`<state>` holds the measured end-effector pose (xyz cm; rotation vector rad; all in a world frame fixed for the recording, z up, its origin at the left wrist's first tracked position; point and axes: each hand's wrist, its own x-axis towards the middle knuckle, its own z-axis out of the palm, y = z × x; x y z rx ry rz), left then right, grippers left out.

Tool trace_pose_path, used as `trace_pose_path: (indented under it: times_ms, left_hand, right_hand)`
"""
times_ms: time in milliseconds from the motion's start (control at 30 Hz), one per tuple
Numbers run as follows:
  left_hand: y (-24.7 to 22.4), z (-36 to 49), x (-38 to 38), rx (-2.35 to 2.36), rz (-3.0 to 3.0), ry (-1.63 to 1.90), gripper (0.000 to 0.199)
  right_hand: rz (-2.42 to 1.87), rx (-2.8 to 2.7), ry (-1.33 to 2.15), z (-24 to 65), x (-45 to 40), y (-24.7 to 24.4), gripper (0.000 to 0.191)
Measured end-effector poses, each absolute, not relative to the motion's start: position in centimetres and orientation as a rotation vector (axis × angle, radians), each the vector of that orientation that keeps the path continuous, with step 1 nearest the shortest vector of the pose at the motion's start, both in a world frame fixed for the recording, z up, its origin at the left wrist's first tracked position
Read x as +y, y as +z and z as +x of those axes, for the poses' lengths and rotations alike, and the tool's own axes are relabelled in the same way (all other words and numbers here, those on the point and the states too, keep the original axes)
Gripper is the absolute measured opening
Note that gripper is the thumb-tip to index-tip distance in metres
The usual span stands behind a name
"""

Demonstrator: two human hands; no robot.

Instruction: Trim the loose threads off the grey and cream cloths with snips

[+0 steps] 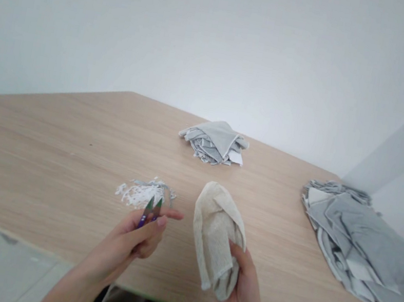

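My left hand (146,232) is closed around a small pair of thread snips (148,209), purple at the grip, with two dark pointed blades standing apart and aimed away from me. Its index finger stretches out to the right. In my right hand (245,283) is a folded beige cloth piece (217,232), pinched at its lower right side and held up over the near part of the table. The cloth and the snips are apart. Beyond my left hand lies a small heap of white and grey thread trimmings (143,193).
A pile of grey cloth pieces with pale edges (214,140) sits near the wall on the wooden table (69,148). At the right, a larger stack of grey cloth (362,236) reaches over the table's side. The white wall (220,45) borders the far edge.
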<state>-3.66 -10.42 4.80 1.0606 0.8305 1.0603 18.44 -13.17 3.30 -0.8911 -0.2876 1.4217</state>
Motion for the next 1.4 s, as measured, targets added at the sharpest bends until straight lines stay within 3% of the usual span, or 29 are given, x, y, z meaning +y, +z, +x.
trace_pose_path:
  times_ms: [200,500,633,800,1000,1400]
  left_hand:
    - [6.3,-4.1,-12.0,0.845,1.011,1.145,0.053]
    - [6.8,-4.1,-13.0,0.935,0.956,1.172,0.06]
    - [6.6,-3.7,-13.1,0.96,1.022,1.121,0.063]
    - [6.7,-4.0,-13.3,0.981,0.973,1.174,0.061]
    - [7.2,-3.1,-14.3,1.03,1.164,1.086,0.059]
    - [6.5,-2.0,-15.2,1.228,1.632,1.018,0.05]
  right_hand:
    - [-0.878,-0.289,1.426,18.1,-13.3,3.5,0.034]
    - [-0.903,-0.315,1.439,17.4,-13.6,3.2,0.024]
    - [-0.904,-0.325,1.442,17.5,-13.4,3.0,0.029]
    - [-0.899,-0.262,1.439,17.4,-13.6,3.7,0.051]
    - [-0.862,-0.3,1.436,17.4,-13.9,4.1,0.042]
    - [-0.823,-0.337,1.471,16.6,-14.8,4.4,0.044]
